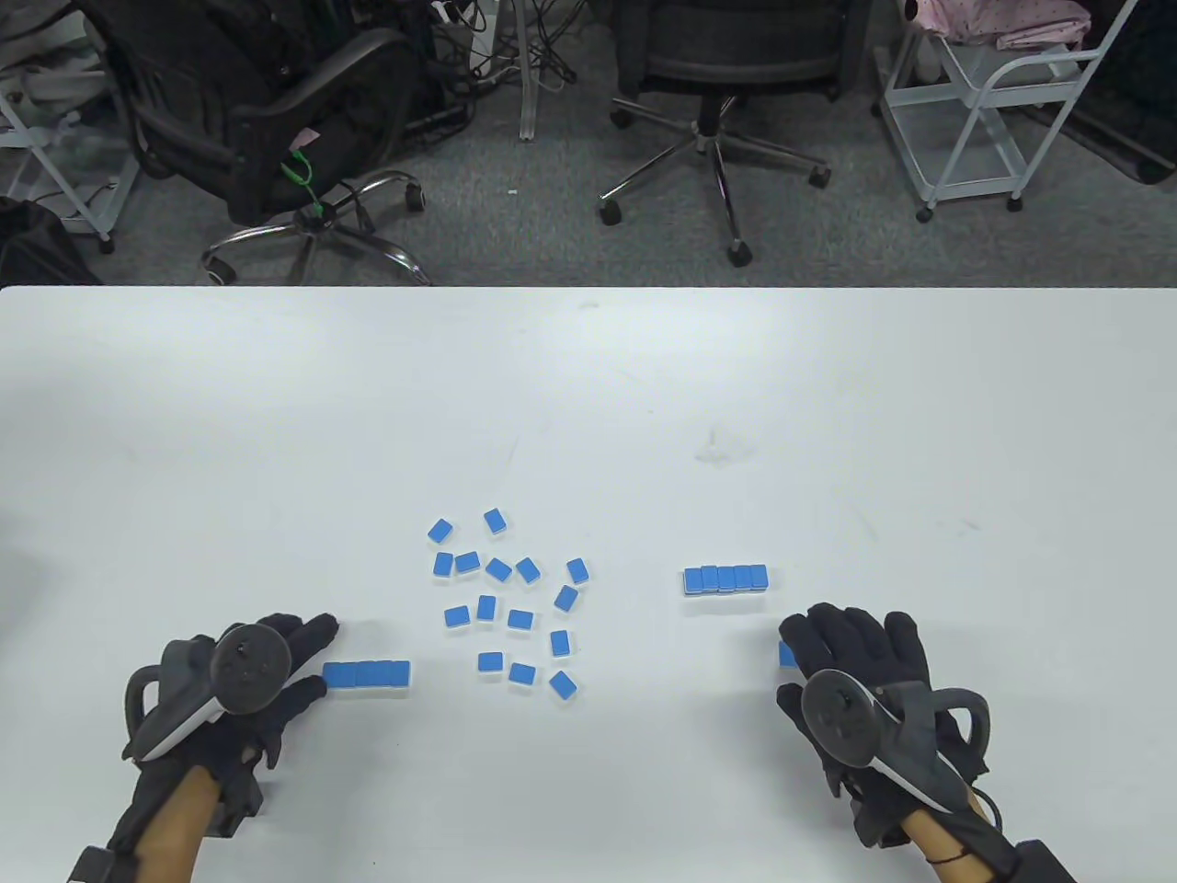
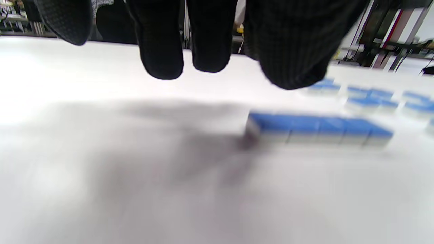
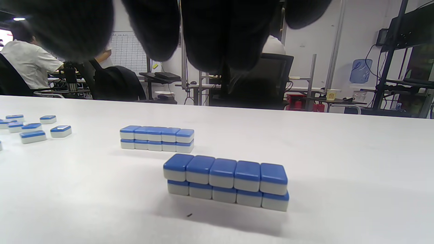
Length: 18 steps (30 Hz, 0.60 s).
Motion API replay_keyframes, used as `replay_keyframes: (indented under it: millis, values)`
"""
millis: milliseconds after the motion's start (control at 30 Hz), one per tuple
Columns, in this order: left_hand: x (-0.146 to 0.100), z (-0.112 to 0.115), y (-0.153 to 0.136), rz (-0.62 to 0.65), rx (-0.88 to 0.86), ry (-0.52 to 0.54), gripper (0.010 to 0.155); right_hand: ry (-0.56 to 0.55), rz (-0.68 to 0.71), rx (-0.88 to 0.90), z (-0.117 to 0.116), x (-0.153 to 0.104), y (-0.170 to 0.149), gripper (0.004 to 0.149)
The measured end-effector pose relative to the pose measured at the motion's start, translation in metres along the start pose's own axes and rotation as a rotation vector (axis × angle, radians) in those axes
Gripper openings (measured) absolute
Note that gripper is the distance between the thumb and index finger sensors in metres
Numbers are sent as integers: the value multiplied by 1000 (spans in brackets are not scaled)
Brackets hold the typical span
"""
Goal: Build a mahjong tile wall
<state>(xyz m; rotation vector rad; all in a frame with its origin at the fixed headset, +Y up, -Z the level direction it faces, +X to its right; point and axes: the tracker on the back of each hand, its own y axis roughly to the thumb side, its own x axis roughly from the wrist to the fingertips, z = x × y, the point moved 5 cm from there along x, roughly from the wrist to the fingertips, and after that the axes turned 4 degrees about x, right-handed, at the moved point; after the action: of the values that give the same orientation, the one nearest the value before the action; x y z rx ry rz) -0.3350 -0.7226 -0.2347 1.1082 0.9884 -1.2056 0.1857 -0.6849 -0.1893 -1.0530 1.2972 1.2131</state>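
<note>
While loose tiles [image 1: 508, 598] lie scattered, both hands' fingers [image 2: 162, 64] hang relaxed, holding nothing.

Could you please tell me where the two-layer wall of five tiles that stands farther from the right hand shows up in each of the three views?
Table view: the far two-layer wall is right of centre, beyond the right hand.
Left wrist view: not in it.
Right wrist view: left of centre, behind the nearer wall.
Shared landmark: the loose tiles lie to its left, as in the right wrist view.
</note>
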Motion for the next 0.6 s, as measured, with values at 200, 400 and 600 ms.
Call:
replay_keyframes:
  millis: [200,400,600]
  values:
    - [31,-12,67,158,149,-39,57,7,0,2,-1,0,0,66]
    - [63,-4,127,256,350,-63,54,15,-4,7,-1,-1,-2,66]
    - [73,10,151,302,446,-63,52,1,1,15,2,-2,-2,66]
